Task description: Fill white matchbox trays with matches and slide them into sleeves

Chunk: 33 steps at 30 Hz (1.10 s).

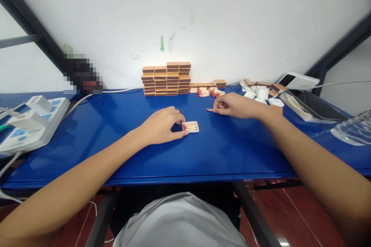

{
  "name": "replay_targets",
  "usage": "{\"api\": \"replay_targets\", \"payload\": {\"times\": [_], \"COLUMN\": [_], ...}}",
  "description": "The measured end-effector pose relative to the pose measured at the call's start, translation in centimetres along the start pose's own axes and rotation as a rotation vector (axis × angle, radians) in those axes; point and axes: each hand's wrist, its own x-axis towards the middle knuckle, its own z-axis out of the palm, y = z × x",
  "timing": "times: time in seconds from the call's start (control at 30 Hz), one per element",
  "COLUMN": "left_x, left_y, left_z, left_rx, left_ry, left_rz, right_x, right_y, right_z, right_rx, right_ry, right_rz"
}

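On the blue table lies a white matchbox tray point(194, 128) with several red-tipped matches in it, their heads toward the left. My left hand point(164, 125) grips the tray's left end between thumb and forefinger. To the right and a little farther back, my right hand point(232, 105) pinches a few matches point(209, 110), red heads pointing left, just above or on the tabletop; I cannot tell which. Behind that hand is a loose heap of matches point(207, 92). A stack of brown matchboxes point(166, 81) stands against the wall, left of the heap.
A row of matchboxes point(219, 83) lies behind the heap. White tray pieces and covers point(262, 92) are piled at the right, beside a white device point(298, 81) and a dark open case point(315, 106). A power strip point(37, 123) with plugs sits at the left. The table's front edge point(185, 180) is near me.
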Motion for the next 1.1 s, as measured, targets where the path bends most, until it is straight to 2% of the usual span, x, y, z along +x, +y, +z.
{"api": "replay_targets", "payload": {"times": [0.17,0.33,0.53,0.67,0.83,0.93,1.1], "left_x": [0.0,0.0,0.0,0.0,-0.1,-0.1,0.0], "left_y": [0.0,-0.1,-0.1,-0.2,-0.2,-0.1,-0.1], "left_z": [0.1,0.3,0.2,0.2,0.2,0.1,0.1], "left_rx": [0.0,-0.016,-0.029,-0.03,-0.029,-0.026,-0.027], "left_ry": [0.004,0.014,0.007,0.016,0.014,0.014,0.01], "left_rz": [0.0,0.0,-0.009,-0.004,0.002,-0.003,-0.014], "right_x": [-0.2,-0.3,-0.5,-0.6,-0.4,-0.4,-0.6], "right_y": [-1.4,-4.7,-7.7,-7.0,-4.1,-3.4,-4.9], "right_z": [0.4,2.1,3.8,3.2,1.2,0.8,1.8], "right_rx": [0.075,0.173,0.108,0.079,0.024,0.06,0.159], "right_ry": [0.006,-0.041,0.042,0.082,0.187,0.167,0.049], "right_rz": [-0.04,-0.178,-0.305,-0.298,-0.168,-0.139,-0.187]}}
